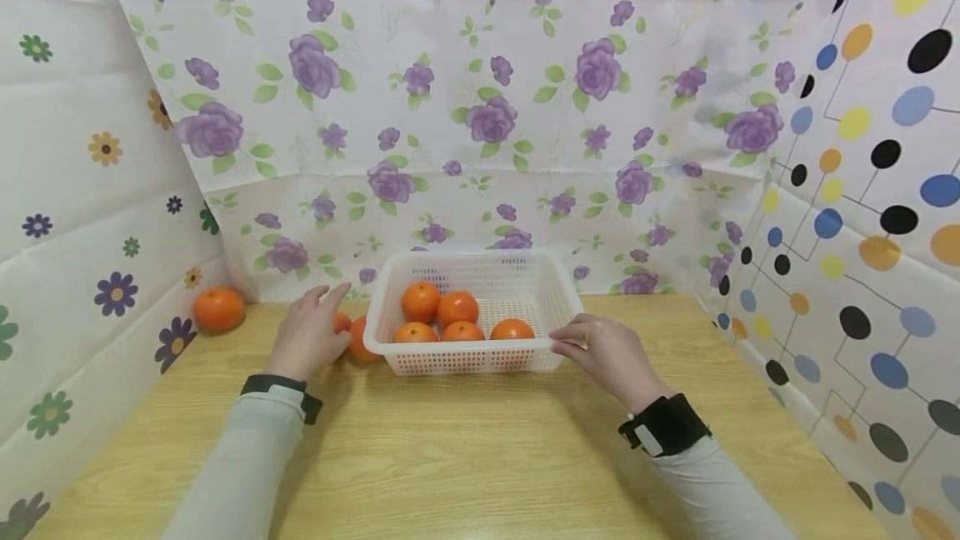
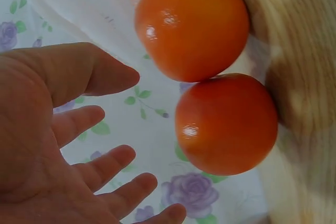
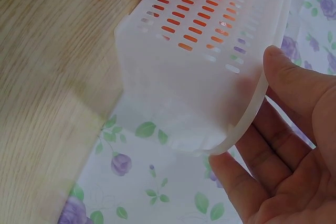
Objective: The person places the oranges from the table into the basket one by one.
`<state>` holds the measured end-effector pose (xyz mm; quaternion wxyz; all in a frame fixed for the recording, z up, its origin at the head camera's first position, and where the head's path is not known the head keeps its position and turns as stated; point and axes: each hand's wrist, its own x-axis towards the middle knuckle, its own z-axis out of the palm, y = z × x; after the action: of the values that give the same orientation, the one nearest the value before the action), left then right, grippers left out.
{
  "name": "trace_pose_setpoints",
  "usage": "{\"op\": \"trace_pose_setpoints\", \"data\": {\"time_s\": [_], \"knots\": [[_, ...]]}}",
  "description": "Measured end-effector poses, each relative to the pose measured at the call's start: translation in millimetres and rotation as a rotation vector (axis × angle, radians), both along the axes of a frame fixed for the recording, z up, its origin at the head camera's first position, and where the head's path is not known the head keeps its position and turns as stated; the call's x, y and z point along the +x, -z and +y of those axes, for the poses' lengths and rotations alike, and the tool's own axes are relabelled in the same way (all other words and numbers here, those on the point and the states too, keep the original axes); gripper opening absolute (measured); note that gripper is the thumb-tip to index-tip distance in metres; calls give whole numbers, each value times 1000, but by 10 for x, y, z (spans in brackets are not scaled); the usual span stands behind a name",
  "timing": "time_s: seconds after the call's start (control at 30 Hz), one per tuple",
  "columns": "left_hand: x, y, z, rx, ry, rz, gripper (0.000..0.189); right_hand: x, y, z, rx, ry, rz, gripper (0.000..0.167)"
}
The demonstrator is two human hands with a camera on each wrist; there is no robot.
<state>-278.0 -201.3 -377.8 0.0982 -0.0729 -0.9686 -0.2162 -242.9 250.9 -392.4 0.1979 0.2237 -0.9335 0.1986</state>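
Observation:
A white plastic basket (image 1: pixel 472 363) with slotted walls stands on the table, several oranges (image 1: pixel 457 307) inside it. At its front right corner my right hand (image 1: pixel 606 357) pinches the rim, thumb on one side and fingers on the other, as the right wrist view shows. My left hand (image 1: pixel 307 336) is just left of the basket, fingers spread, holding nothing. Beside it two oranges lie on the table: one (image 2: pixel 192 27) against the basket's left end and another (image 2: pixel 227 124) touching the first. The left hand partly hides both in the head view.
One more orange (image 1: pixel 219 309) lies at the table's back left corner. Wooden tabletop (image 1: pixel 480 457) stretches in front of the basket. A flowered cloth (image 1: pixel 491 148) hangs close behind it, with a patterned cloth on either side.

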Motion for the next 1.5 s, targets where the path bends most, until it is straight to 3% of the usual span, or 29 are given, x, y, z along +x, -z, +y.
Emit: {"op": "trace_pose_setpoints", "data": {"time_s": [0.57, 1.2, 1.5], "knots": [[-93, 169, -63, 13, -13, -50, 84, -15, 16, -3, 8, 4, 10, 18], [-153, 283, -125, -6, 6, -45, 84, -14, 49, 7, 3, 1, 17, 19], [-149, 318, -135, -29, 25, -10, 80, -12, 38, 2, 3, 1, 11, 19]]}}
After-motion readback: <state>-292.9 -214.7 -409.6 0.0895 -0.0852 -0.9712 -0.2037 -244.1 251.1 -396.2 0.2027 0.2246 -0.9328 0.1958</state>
